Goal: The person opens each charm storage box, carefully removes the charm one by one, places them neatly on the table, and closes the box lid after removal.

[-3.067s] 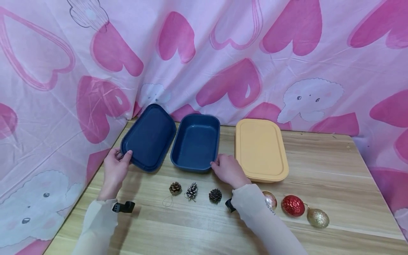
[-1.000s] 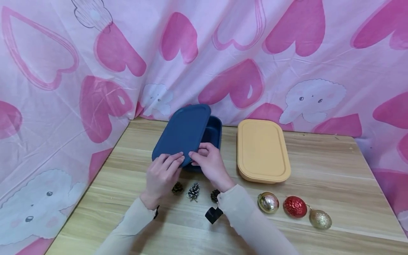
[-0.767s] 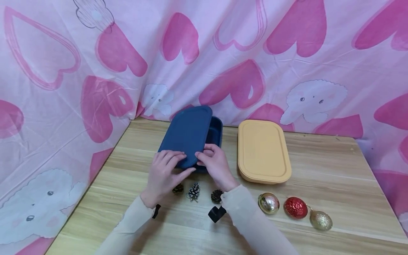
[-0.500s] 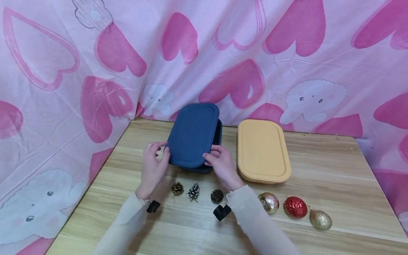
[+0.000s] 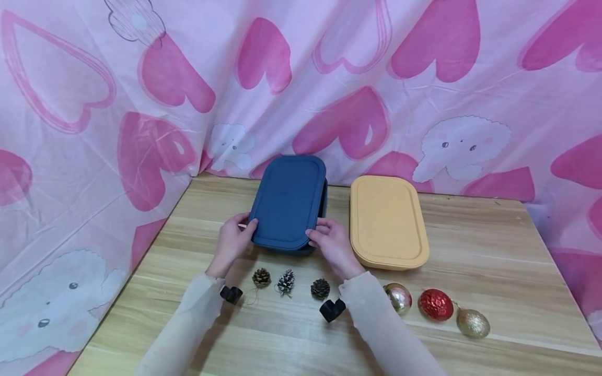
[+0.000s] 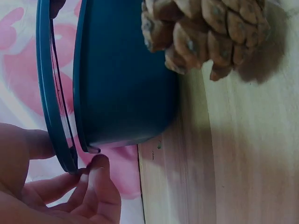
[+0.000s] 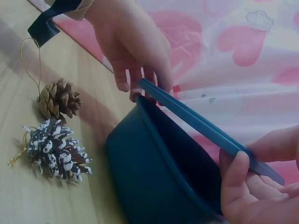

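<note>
A dark blue lid (image 5: 288,201) hangs just above the matching blue box (image 7: 154,172), with a gap between them that widens toward the right in the right wrist view. My left hand (image 5: 232,240) pinches the lid's near left edge between thumb and fingers; in the left wrist view its fingertips (image 6: 100,163) lie close under the box rim. At the near right corner my right hand (image 5: 335,248) pinches the lid, thumb on top and fingers below. Most of the box's inside is hidden under the lid.
A yellow lidded box (image 5: 389,222) stands to the right. In front lie a brown pine cone (image 5: 261,278), a white-tipped pine cone (image 5: 286,282) and a dark pine cone (image 5: 320,289). Right of them are a shiny ball (image 5: 398,298), a red ornament (image 5: 436,305) and a gold ornament (image 5: 473,324).
The lid has gone from left of the blue box to over it, turning to line up with it. My right hand has left the box rim and taken the lid's corner; my left hand has regripped.
</note>
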A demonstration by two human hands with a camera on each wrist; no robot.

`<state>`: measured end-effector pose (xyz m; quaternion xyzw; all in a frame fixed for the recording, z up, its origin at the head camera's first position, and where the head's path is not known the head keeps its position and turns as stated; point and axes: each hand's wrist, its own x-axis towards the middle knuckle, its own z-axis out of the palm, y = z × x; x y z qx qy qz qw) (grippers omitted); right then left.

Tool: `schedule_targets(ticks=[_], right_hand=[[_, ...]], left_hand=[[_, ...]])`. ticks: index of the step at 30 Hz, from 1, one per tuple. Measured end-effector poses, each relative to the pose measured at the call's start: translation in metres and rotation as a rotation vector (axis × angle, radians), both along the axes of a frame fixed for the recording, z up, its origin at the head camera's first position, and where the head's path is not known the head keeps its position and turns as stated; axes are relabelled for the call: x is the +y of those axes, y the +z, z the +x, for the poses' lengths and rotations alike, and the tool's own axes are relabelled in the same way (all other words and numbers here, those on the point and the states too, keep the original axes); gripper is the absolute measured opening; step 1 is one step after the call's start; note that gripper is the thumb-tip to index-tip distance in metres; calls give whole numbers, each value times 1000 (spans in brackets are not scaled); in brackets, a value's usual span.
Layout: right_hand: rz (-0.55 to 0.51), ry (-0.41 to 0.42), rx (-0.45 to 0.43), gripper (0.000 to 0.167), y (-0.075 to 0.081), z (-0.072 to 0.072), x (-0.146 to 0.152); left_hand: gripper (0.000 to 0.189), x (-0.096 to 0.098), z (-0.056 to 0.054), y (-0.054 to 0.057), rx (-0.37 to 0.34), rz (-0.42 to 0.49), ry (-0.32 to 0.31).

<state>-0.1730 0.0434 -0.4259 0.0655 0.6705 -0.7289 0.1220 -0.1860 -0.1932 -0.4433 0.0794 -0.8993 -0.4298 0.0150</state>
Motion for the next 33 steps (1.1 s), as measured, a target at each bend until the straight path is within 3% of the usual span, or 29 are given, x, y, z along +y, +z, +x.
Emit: schedule_targets(ticks=[7, 15, 22, 33], right_hand=[[67, -13, -27, 37, -6, -5, 3], [291, -30, 30, 38, -8, -5, 6], [454, 7, 73, 37, -10, -3, 8], [514, -2, 100, 36, -14, -2, 10]], left_hand=[[37, 3, -5, 0, 4, -9, -3], [37, 4, -8, -3, 1, -6, -1], [35, 5, -7, -5, 1, 2, 5], [33, 7, -7, -5, 0, 11, 2]])
